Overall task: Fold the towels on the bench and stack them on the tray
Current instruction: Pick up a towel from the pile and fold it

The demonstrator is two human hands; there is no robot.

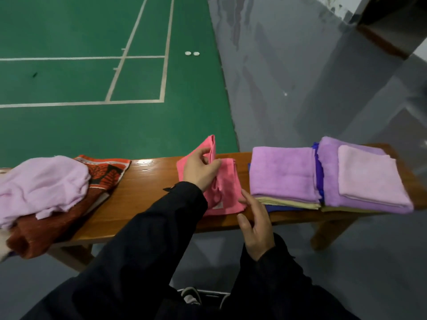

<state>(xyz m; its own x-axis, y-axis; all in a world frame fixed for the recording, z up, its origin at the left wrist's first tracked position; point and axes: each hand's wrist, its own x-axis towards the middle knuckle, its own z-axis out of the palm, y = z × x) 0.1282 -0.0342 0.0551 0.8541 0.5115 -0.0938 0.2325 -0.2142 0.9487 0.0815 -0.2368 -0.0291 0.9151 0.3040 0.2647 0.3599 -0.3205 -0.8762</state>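
Observation:
A pink towel (227, 190) lies partly folded on the wooden bench (143, 183), its far corner lifted. My left hand (201, 169) grips that raised fold from the left. My right hand (256, 225) hovers at the towel's near right corner with fingers nearly straight, fingertips touching or just off the cloth. To the right sit two stacks of folded towels: a purple one (284, 174) over yellow and blue layers, and a purple pile topped by a pale pink towel (369, 179). No tray is visible beneath them.
At the bench's left end lies a heap of unfolded cloths: a pale lilac towel (41, 185) over a rust-red one (46, 229) and an orange patterned one (108, 172). Beyond the bench are a green court floor and grey floor. My shoes (191, 295) show below.

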